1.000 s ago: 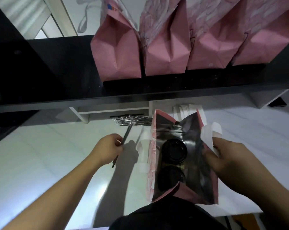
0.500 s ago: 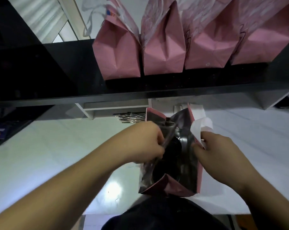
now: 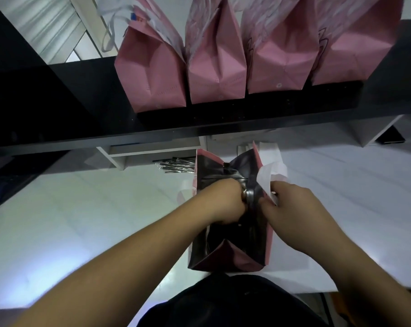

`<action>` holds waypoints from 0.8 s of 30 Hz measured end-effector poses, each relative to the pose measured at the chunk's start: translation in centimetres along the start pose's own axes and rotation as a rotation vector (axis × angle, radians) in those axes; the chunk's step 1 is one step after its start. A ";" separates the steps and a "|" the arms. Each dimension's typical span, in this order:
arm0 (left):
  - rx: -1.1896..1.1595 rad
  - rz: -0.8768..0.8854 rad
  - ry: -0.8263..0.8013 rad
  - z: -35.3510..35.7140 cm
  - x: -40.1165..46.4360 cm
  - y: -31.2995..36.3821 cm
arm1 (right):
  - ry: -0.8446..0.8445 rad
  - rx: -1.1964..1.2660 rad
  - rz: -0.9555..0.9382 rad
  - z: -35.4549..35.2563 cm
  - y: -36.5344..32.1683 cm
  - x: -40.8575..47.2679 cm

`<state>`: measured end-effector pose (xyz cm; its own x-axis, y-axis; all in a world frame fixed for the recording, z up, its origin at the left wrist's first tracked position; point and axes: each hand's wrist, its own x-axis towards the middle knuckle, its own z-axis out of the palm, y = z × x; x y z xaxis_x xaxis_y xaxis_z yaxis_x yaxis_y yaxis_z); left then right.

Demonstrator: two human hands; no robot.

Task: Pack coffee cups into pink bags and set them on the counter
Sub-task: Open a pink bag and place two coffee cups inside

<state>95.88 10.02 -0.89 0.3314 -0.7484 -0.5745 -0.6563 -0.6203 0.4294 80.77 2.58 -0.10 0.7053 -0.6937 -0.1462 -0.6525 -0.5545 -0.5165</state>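
Two hands are at the mouth of the open pink bag (image 3: 232, 263) standing on the white table (image 3: 81, 220) in front of me. My left hand (image 3: 223, 204) is pushed down inside the opening, fingers curled inward, and I cannot tell what they hold, since the dark lining hides the fingertips. My right hand (image 3: 291, 208) pinches the bag's right edge next to the white handle (image 3: 270, 173), holding it open. The cups inside are hidden by my left hand and the shadow.

Four more pink bags (image 3: 213, 60) stand upright in a row on the black counter (image 3: 247, 114) above, touching side by side. One bundle of wrapped straws (image 3: 176, 165) lies on the table just left of the open bag's far end.

A second ago my left hand was out on the table holding a dark straw, well clear of the bag, and two black cup lids showed inside. Half a second ago it had reached the opening; now it sits deeper in, and the lids are covered.
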 end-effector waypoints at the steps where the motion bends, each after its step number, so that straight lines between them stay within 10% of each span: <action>1: -0.048 0.008 0.023 -0.2 -0.2 -0.4 | -0.005 -0.002 0.003 0.0 0.0 0.0; 9: 0.025 0.259 0.726 -5.1 -0.4 -4.8 | -0.091 0.031 -0.007 -0.2 -0.1 -0.6; 14: 0.390 0.227 0.511 -7.2 1.8 -7.0 | -0.109 0.015 -0.027 -0.6 -0.9 -1.5; 24: 0.265 0.067 0.578 -6.3 0.4 -11.4 | -0.072 -0.160 0.005 -2.0 -0.9 1.1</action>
<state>107.76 15.32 -1.63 0.5469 -0.8355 -0.0523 -0.8094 -0.5437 0.2221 81.60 1.47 1.88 0.7161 -0.6651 -0.2117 -0.6879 -0.6211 -0.3757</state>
